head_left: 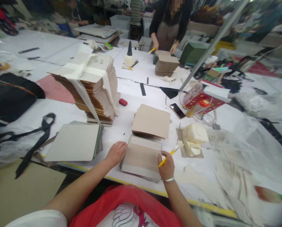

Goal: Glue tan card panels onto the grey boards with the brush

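Lying flat at the near edge of the white table [131, 94], the card panel [142, 157] sits directly in front of the person, between both hands.

- Left hand [116, 153]: rests on the panel's left edge with the fingers curled under. It cannot be told whether they pinch the edge or only press it.
- Right hand [166, 167]: closed around a yellow-handled brush [168, 155] at the panel's right edge, bristle end pointing toward a white block [194, 135] just beside it.
- Surroundings: a stack of tan cards [151, 120] touches the panel's far side. Grey boards [72, 142] lie to the left and a phone [177, 110] lies beyond.

Handling, as a judgement: the panel looks light, thin and stiff, and its face probably marks easily. It is best held by opposite edges and kept level.
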`<state>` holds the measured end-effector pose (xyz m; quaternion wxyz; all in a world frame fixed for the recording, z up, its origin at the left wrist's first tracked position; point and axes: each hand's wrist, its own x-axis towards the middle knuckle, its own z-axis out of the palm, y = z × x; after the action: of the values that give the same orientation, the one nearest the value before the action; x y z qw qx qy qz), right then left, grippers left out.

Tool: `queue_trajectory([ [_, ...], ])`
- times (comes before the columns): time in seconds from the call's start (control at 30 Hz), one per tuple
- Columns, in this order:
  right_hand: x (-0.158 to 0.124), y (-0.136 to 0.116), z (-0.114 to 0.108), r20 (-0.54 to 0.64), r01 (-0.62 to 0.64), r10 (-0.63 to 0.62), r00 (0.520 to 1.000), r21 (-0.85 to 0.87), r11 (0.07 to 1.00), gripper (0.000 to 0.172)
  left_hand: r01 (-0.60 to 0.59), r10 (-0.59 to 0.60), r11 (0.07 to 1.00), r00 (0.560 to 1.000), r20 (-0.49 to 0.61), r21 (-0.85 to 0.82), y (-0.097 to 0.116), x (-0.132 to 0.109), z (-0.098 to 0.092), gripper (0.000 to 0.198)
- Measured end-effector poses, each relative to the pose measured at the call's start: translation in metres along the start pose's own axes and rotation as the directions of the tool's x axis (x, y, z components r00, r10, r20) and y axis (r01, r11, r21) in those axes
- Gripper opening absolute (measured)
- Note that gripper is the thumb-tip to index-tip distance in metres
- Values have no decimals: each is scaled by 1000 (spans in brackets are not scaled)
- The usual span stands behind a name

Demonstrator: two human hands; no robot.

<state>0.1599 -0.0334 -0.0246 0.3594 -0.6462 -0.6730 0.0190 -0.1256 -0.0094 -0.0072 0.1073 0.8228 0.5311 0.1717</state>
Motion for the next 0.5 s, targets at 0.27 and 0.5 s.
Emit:
queue_trajectory([
  [0.27,-7,14,41,179,192,-163,970,-159,969,26,-114,87,985,977,196,128,10,45,40,30],
  [0.5,-6,14,42,219,173,-114,969,-272,947,21,-68,27,981,975,222,181,11,43,35,24],
])
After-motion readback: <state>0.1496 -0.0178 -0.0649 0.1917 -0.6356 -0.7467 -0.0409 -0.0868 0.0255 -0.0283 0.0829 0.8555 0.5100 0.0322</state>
